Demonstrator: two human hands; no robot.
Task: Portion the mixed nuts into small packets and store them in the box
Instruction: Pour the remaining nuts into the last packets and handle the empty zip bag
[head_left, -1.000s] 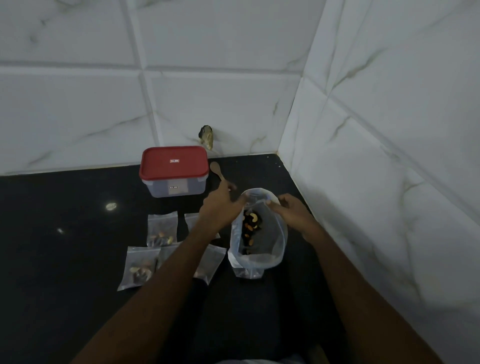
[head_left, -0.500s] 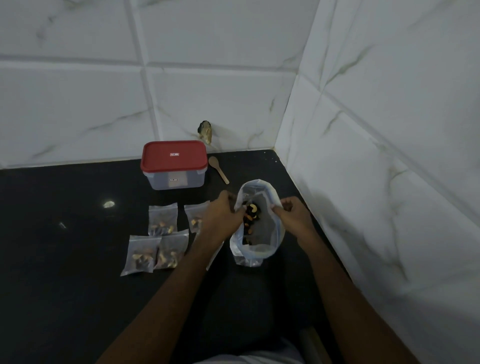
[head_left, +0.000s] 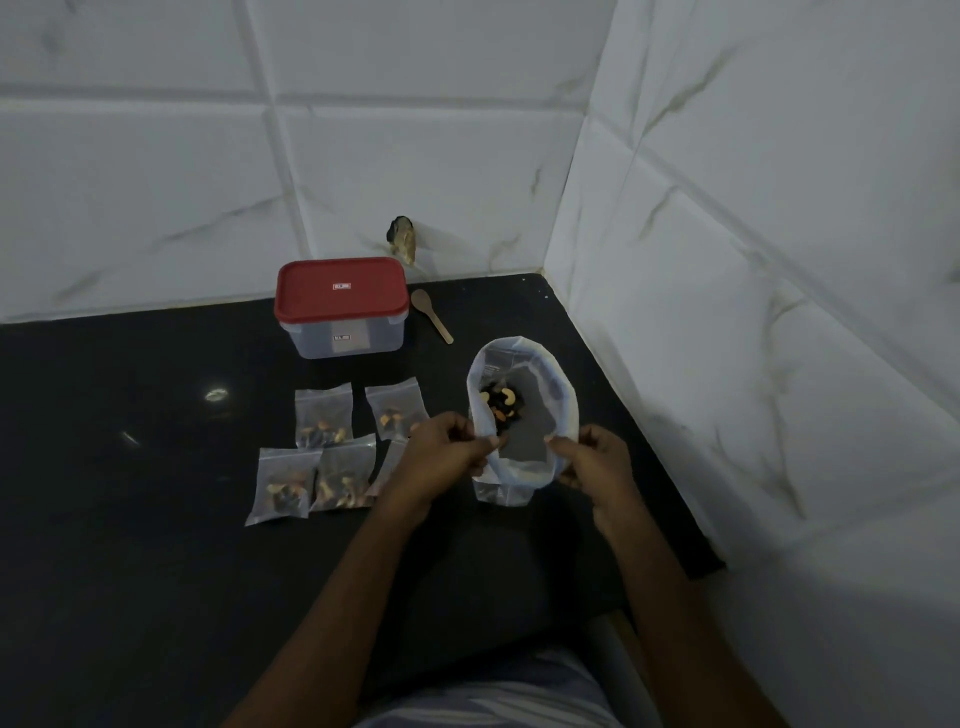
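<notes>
A clear plastic bag (head_left: 563, 395) with its rim rolled down stands on the black counter, holding mixed nuts (head_left: 500, 408). My left hand (head_left: 441, 457) pinches the near left rim of the bag. My right hand (head_left: 597, 462) pinches the near right rim. Several small filled packets (head_left: 323, 415) lie flat to the left of the bag; one is partly hidden under my left hand. The clear box with a red lid (head_left: 340, 288) stands shut behind them.
A small wooden spoon (head_left: 430, 320) lies between the box and the bag. White marble-tiled walls close the corner behind and to the right. A dark lump (head_left: 402, 240) sticks out of the back wall. The counter (head_left: 130, 519) edge runs at the lower right.
Both hands slid from the far rim of the bag down to its near rim. The bag's mouth now gapes wider. The camera view shifted slightly.
</notes>
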